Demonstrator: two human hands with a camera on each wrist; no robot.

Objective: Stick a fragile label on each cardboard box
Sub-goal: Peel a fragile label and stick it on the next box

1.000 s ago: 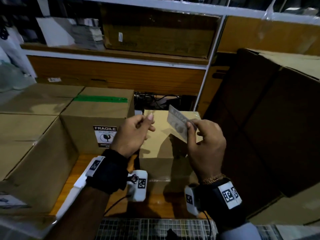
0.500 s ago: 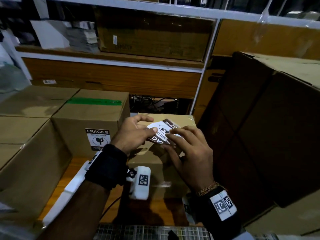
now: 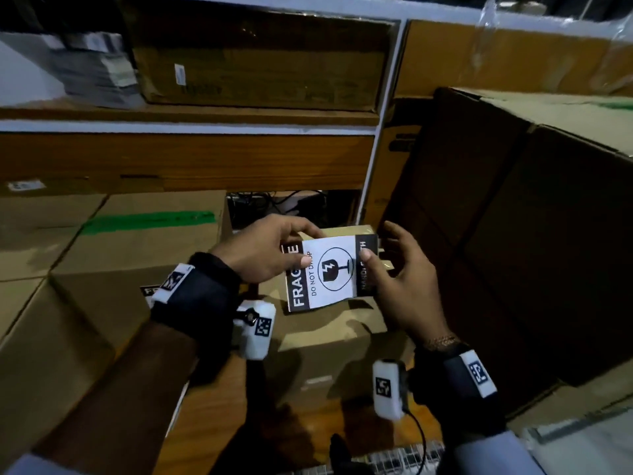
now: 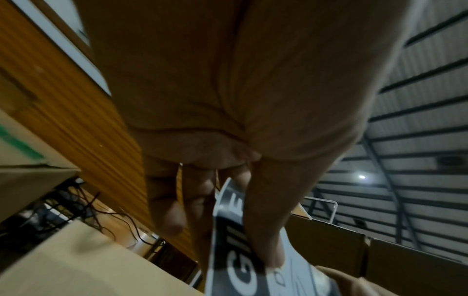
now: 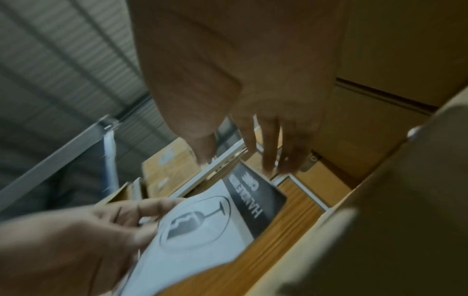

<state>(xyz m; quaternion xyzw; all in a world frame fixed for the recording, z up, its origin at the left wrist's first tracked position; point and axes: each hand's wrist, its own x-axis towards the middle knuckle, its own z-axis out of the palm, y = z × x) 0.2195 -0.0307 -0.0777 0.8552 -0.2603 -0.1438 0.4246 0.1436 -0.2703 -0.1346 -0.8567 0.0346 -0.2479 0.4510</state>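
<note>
**Fragile label held over small box**

Left hand (image 3: 263, 252) pinches the white-and-black rectangular fragile label (image 3: 330, 272) at its left edge, thumb on the printed face. Right hand (image 3: 400, 279) has its thumb on the label's right black band, fingers loosely spread behind it; full grip cannot be told. Label sits between both hands, above the small brown cardboard box (image 3: 325, 341). Left of the left hand, a brown cardboard box with green tape (image 3: 147, 241). Right of the right hand, a large dark cardboard box (image 3: 531, 234).
</note>
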